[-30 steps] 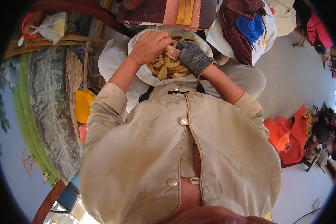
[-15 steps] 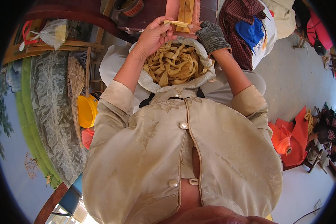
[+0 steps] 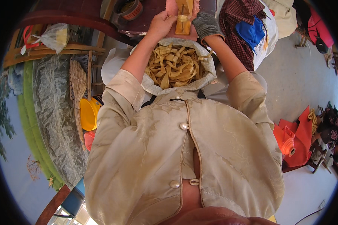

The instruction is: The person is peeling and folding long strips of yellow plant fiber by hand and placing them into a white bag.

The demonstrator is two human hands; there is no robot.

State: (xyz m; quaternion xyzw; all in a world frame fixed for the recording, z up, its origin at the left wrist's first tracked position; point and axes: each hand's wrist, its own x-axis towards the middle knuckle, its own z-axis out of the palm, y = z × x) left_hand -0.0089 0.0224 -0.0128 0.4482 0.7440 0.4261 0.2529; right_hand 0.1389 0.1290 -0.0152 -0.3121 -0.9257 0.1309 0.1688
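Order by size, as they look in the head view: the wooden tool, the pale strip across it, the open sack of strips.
1. Open sack of strips
2. Wooden tool, cut off by the upper edge
3. Pale strip

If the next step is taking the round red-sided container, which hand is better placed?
Probably the left hand. Both seem to pinch the yellow strip, but the left is nearer the round red-sided container, while the right hand is across the wooden block.

Beige satiny jacket (image 3: 139, 150) with tonal leaf patterning; brown piping (image 3: 189, 115) beside its upper pearly button (image 3: 184, 126), a second button (image 3: 175, 184) below it; gray knit glove (image 3: 209, 30) on the right hand (image 3: 206, 25).
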